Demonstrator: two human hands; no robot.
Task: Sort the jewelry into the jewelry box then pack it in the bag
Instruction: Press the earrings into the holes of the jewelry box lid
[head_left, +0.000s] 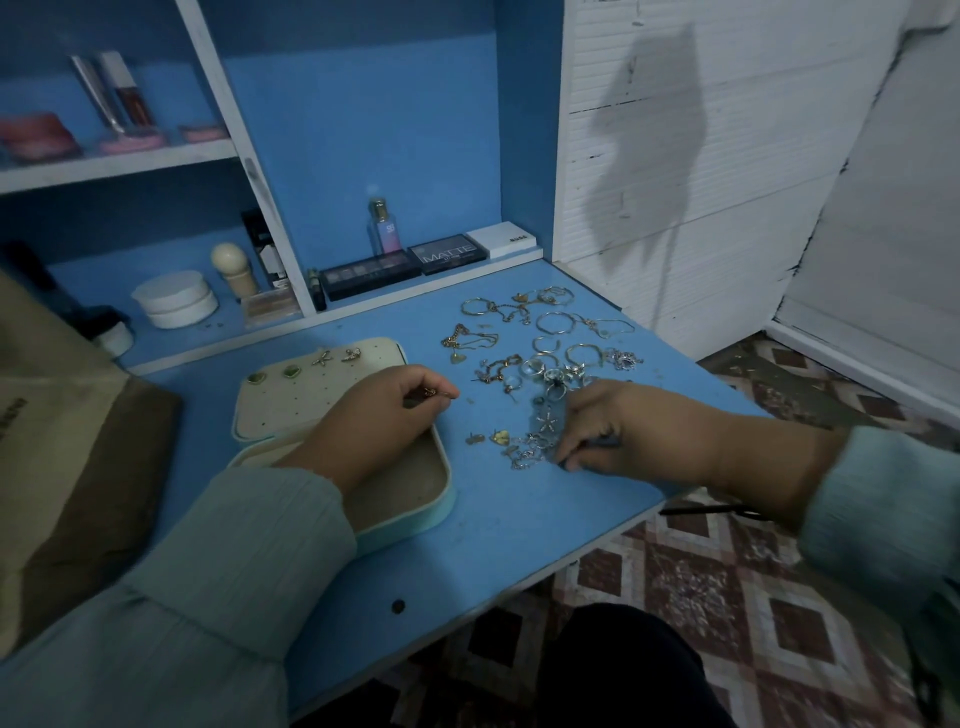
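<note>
Left hand (382, 410) hovers over the open box (332, 441), thumb and fingers pinching a small gold earring (431, 393) just past the box's right edge. Right hand (618, 426) lies low on the table (498, 519), fingers curled down onto the near end of the jewelry (540, 358), touching a cluster of silver pieces; whether it actually holds one, that can't be told.

The box sits just left of the pile, under the left wrist. It's cream inside with a pale teal shell, lid (311, 384) laid back and dotted with holes. Four earrings are pinned along the lid's far row: two green ones on the left, two gold ones on the right. The tray below looks brownish, mostly covered by the hand and sleeve.

The jewelry spreads from the right hand away toward the far right corner of the table: gold hoops and chains at the back, silver rings and star-shaped pieces in the middle, a small gold heart and studs nearest the box.

A brown bag (62, 447) stands at the left, well apart from the pile, beside the box. The table's right edge runs diagonally just behind the right wrist, with tiled floor (727, 597) beyond. Bare blue surface lies in front of the box toward the near edge. At the back, a raised ledge carries palettes (405, 262) and a perfume bottle (384, 228).
</note>
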